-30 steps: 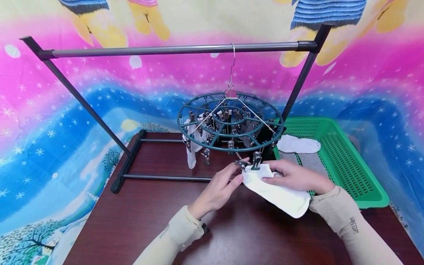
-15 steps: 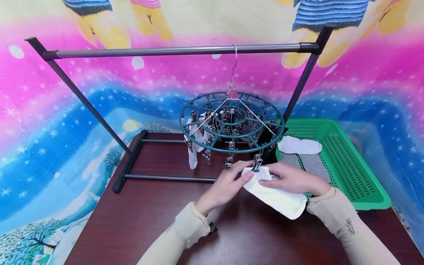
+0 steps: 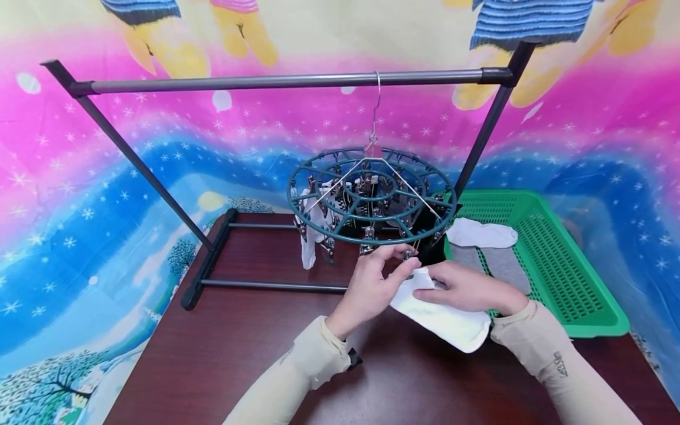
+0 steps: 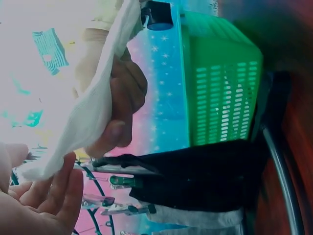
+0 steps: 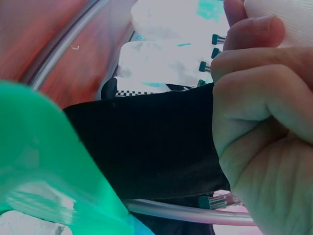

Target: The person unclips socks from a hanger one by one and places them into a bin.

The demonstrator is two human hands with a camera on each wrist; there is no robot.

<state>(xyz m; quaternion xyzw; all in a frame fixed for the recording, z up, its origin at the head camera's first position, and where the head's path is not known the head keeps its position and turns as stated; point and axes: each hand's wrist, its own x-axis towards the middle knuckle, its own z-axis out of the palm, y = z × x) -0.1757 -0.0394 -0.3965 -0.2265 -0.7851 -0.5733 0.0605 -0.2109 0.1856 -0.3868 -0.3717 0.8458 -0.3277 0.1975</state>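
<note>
A white sock (image 3: pixel 443 321) is held out below the front right rim of a round dark-green clip hanger (image 3: pixel 340 221). My right hand (image 3: pixel 470 286) grips the sock near its cuff, fingers curled in the right wrist view. At that cuff my left hand (image 3: pixel 374 286) pinches a metal clip (image 3: pixel 409 255) between thumb and fingers; most of the clip is hidden behind them. Whether the clip bites the cuff cannot be seen. In the left wrist view the sock (image 4: pixel 93 110) stretches from one hand to the other.
The hanger hooks over a dark metal rack's bar (image 3: pixel 239 82). Several socks hang from it, including white (image 3: pixel 309 236) and black (image 5: pixel 151 142) ones. A green basket (image 3: pixel 589 277) at the right holds a white sock (image 3: pixel 480 234) and grey socks (image 3: pixel 507 268).
My left hand has left a clip at the left of the cuff, moved right and up, and now pinches the clip at the cuff. The right hand keeps its grip on the sock, barely moving.
</note>
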